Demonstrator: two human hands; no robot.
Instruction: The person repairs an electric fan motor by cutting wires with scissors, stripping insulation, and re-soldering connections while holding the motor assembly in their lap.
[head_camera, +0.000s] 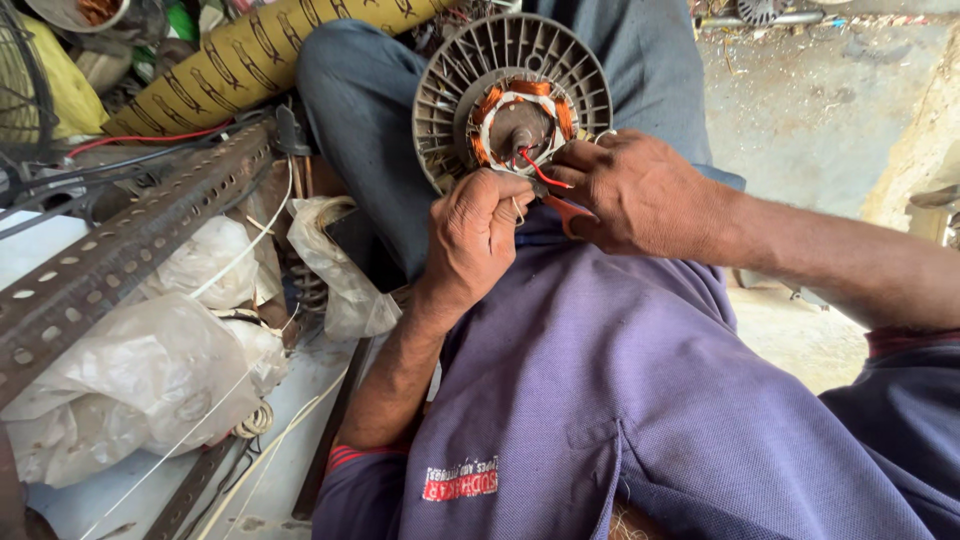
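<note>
Propped on the lap against the knees: round finned motor (512, 92) with copper windings. Left hand (473, 235), grip pinched on white thread (518, 208). Right hand (640, 195), grip clamped on orange-handled tool (568, 212), beside red wire (540, 170).

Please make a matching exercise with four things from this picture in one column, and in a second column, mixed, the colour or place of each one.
Things:
1. fan motor
2. left hand
3. plastic bags
4. perforated metal bar

Colour or place:
A. white and crumpled, at the lower left
B. rusty, slanting across the left side
C. grey ribbed housing with copper windings, resting on the knee
D. below the housing, fingers curled at its lower rim

Pairs: 1-C, 2-D, 3-A, 4-B
</note>
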